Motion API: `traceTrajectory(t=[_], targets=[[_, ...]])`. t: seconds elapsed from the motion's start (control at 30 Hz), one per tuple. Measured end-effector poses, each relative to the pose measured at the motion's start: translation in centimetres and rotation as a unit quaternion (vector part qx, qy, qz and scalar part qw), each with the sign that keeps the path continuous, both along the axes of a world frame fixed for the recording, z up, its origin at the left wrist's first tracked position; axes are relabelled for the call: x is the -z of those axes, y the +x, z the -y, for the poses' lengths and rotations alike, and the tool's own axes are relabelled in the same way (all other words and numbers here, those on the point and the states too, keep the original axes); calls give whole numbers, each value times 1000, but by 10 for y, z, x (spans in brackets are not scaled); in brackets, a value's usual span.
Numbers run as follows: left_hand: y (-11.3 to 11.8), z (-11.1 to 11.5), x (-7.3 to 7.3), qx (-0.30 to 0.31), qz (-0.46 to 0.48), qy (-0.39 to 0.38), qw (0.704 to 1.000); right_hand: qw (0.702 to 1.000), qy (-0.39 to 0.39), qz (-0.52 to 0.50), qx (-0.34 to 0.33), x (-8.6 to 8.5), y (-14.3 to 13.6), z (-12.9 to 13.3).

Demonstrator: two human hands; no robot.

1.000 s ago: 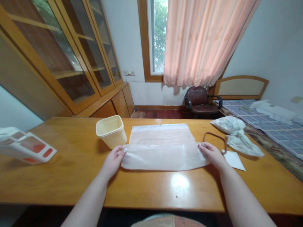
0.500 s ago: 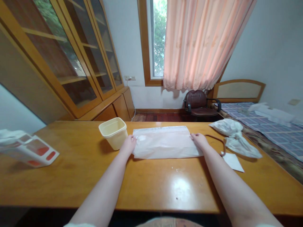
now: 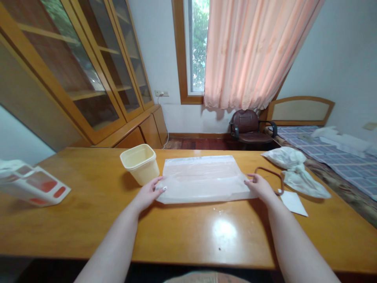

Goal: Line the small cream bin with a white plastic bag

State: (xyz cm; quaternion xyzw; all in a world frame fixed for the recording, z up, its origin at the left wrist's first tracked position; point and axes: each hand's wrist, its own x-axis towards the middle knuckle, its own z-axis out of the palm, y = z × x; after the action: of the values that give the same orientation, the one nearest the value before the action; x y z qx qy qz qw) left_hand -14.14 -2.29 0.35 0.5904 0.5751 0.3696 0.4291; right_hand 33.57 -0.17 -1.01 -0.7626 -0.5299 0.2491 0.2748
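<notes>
A white translucent plastic bag (image 3: 203, 179) is spread flat across the wooden table, its near edge slightly raised. My left hand (image 3: 150, 193) pinches its left edge between thumb and fingers, just in front of a cream plastic bin (image 3: 141, 167). At the bag's right edge my right hand (image 3: 259, 186) grips the plastic, fingertips on top. A brown curved handle or tube (image 3: 272, 173) lies just behind and right of my right hand, beside a white paper square (image 3: 293, 203).
Crumpled plastic bags (image 3: 297, 169) lie at the table's right. A white box with red patches (image 3: 41, 184) is at the far left. Beyond the wooden table (image 3: 97, 220) are a chair (image 3: 249, 126), a bed (image 3: 324, 151) and a glass-fronted cabinet (image 3: 126, 114).
Both hands have moved apart and shifted their hold on the bag's sides. The bag's near edge has come closer to me and its near part is spread wider.
</notes>
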Motion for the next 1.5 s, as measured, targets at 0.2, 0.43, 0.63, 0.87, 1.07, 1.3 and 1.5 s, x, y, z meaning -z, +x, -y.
traceTrajectory(t=[0.2,0.43,0.63,0.87,1.07,1.3,1.5], targets=[[-6,18,-5,14,-77,62,995,977,82,-197,-18,5,1,1],[-5,7,7,-4,-127,21,992,982,73,-172,11,11,-3,-5],[-2,-1,-7,-31,-140,37,989,983,149,-84,71,5,-10,-13],[10,-14,-5,-72,-274,47,958,994,99,-45,14,11,-13,-16],[15,-22,22,-96,-324,69,939,997,62,-6,35,13,-11,-11],[14,-20,27,-89,-371,76,921,997,57,34,36,13,-7,-10],[16,-16,29,-82,-369,86,922,996,61,47,39,14,-7,-11]])
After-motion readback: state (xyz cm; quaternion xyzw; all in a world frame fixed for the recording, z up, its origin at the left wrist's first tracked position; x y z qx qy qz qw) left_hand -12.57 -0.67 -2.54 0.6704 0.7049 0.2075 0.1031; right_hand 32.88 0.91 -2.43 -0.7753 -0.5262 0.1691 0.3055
